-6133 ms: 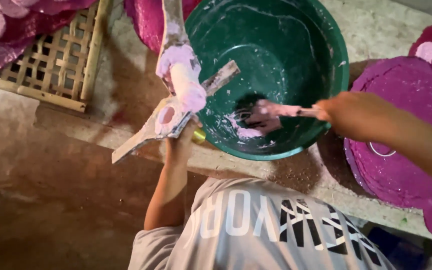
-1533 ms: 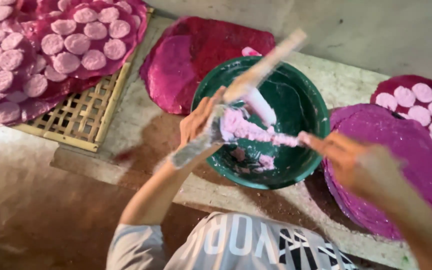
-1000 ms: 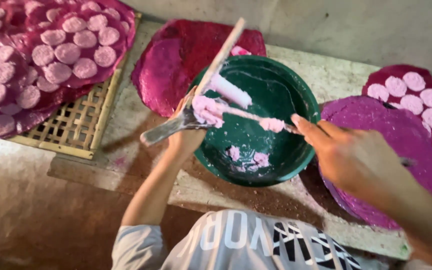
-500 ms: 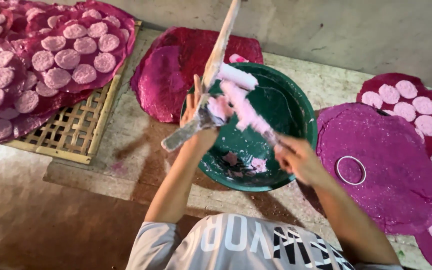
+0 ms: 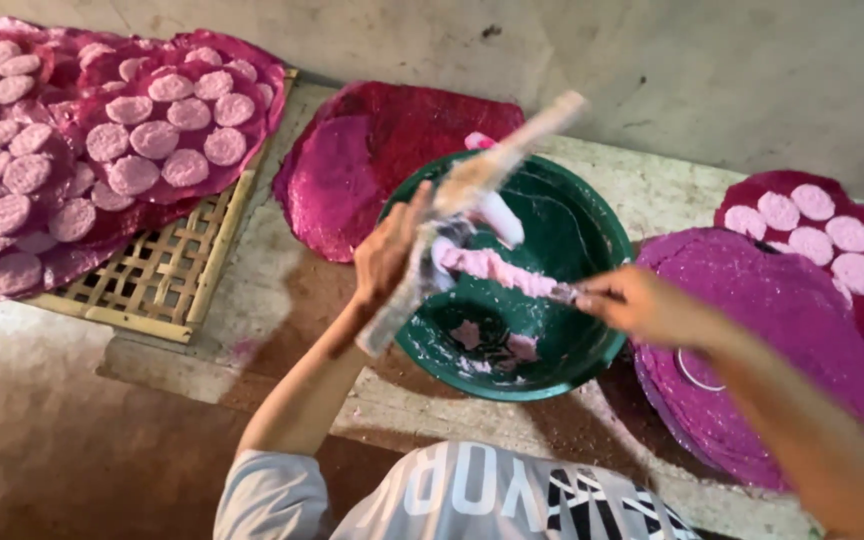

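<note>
Gripping a wooden stick tilted over the green bowl, the left hand kept drips inside. The right hand, fingers clamped on a scraper, pushed pink paste off it.

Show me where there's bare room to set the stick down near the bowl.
Bare ledge lies between the bamboo tray and the green bowl, in front of the dark pink sheet. Right of the bowl is crowded: a purple sheet and pink discs.
</note>
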